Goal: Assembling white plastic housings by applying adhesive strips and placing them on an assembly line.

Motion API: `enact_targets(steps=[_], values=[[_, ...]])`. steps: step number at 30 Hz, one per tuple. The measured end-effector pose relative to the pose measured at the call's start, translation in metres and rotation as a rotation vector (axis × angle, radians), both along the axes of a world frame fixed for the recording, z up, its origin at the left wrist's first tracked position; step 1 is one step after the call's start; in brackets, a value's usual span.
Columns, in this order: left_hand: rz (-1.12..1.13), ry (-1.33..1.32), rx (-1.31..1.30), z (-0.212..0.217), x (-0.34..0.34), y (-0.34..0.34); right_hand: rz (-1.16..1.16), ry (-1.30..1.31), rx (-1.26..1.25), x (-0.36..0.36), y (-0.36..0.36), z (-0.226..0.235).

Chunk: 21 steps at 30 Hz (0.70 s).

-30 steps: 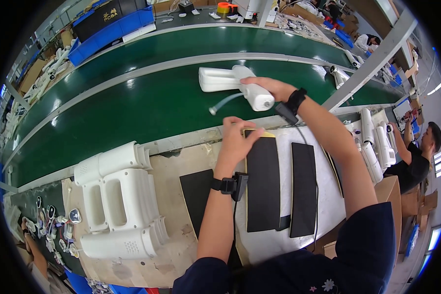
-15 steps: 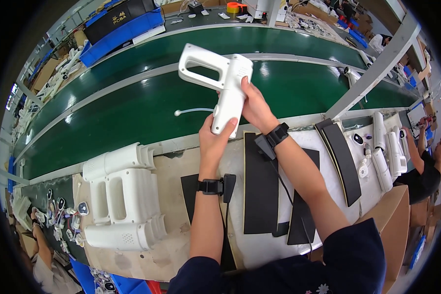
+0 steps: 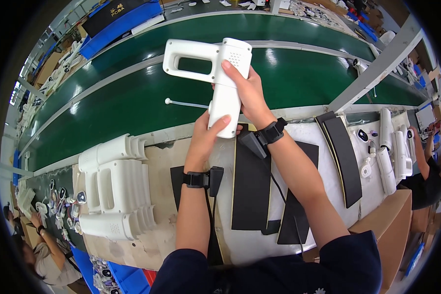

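Observation:
Both hands hold a white plastic handheld device housing (image 3: 226, 103) above the near edge of the green belt. It has a loop handle at its upper left and a patch of small holes near the top. My left hand (image 3: 207, 133) grips the lower end, its thumb across the front. Around the upper right side wraps my right hand (image 3: 247, 93), thumb on the face near the holes. A thin pale tube with a white ball tip (image 3: 186, 104) sticks out to the left from behind the housing. The fingers behind the housing are mostly hidden.
Nested white housing shells (image 3: 117, 188) lie on the bench at left, beside small parts (image 3: 61, 206). Black foam strips (image 3: 250, 191) lie under my forearms. A grey post (image 3: 377, 68) rises at right, near white units (image 3: 387, 166) and a cardboard box (image 3: 387, 228). Other people sit at both sides.
The housing has turned slightly, its loop handle now nearer level and its holed face more toward me. Both hands have shifted a little left with it. The person at left has come further into view.

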<state>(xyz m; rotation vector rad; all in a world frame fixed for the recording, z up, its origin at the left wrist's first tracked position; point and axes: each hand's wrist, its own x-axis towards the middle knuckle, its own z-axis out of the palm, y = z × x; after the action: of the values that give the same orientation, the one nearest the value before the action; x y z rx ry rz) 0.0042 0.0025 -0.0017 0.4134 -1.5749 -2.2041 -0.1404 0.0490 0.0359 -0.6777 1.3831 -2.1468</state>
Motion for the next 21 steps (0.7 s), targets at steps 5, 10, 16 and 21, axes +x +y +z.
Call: enact_targets(steps=[5, 10, 16, 21], values=[[-0.066, 0.198, 0.373, -0.005, 0.004, -0.002, -0.011, 0.028, 0.144, 0.015, 0.003, 0.012], [-0.052, 0.373, 0.560, -0.016, 0.005, -0.008, 0.227, 0.139, 0.181, 0.035, 0.000, 0.006], [-0.075, 0.420, 0.669, -0.019, 0.007, -0.010, 0.134, 0.196, 0.253, 0.042, 0.000, 0.008], [-0.086, 0.375, 0.580, -0.017, 0.009, -0.011, 0.078, 0.197, 0.271, 0.046, 0.001, 0.007]])
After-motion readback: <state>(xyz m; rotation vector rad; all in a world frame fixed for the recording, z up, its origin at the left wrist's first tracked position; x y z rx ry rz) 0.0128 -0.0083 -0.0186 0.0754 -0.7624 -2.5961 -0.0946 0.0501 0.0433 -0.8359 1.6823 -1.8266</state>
